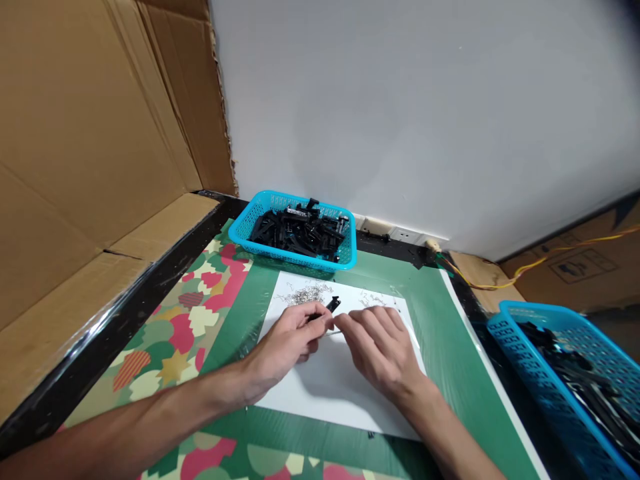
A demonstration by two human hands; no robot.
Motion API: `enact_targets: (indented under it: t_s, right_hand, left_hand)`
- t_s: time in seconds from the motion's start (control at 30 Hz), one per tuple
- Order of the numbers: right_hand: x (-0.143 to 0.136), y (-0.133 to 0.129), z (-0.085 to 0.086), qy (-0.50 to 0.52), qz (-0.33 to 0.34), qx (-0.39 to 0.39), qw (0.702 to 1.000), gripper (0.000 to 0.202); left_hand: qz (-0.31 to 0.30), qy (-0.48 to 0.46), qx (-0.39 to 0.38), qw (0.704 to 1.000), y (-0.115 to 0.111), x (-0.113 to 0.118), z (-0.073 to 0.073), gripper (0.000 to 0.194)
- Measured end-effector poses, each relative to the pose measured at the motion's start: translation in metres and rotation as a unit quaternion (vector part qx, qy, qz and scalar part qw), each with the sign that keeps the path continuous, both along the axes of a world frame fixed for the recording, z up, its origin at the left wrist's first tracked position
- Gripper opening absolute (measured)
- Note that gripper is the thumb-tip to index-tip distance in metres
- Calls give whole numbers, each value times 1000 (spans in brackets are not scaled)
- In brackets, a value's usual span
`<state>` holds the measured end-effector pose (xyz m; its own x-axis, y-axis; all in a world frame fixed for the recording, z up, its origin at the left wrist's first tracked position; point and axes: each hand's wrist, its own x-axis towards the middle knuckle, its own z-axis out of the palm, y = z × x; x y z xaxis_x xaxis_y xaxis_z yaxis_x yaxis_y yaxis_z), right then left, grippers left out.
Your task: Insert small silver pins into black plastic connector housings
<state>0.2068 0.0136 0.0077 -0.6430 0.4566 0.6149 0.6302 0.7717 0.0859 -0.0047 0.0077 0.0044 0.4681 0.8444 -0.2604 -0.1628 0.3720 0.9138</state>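
My left hand is closed round a small black plastic part, whose notched end sticks out past the thumb and forefinger. Close beside it, my right hand is bent over with its fingers pinched together. A thin silvery rod shows between the two hands and runs toward the right fingertips, which hide its end. Beneath both hands lies a white sheet. A pile of tiny metal pieces is on its far left, and a looser scatter of similar pieces lies on its far right.
A blue basket heaped with black plastic parts stands behind the sheet. Another blue basket with black parts is at the right. Cardboard stands on the left, a wall behind. Power sockets and a yellow cable run along the back.
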Motion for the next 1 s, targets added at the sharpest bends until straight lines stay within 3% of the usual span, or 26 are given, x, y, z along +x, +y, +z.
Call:
enact_targets:
  t_s: [0.17, 0.33, 0.83, 1.0]
  right_hand:
    - [-4, 0, 6, 143, -7, -191, 971, 14]
    - [0, -5, 8, 171, 16, -293, 941, 14]
    - [-2, -8, 11, 227, 15, -379, 897, 15]
    - [0, -9, 12, 243, 10, -401, 883, 14]
  left_hand:
    - [33, 86, 170, 981, 0, -1, -4, 38]
    - [29, 143, 215, 966, -1, -3, -3, 34]
    - [15, 167, 234, 958, 1, -3, -7, 29]
    - [-8, 174, 227, 958, -1, -5, -4, 42]
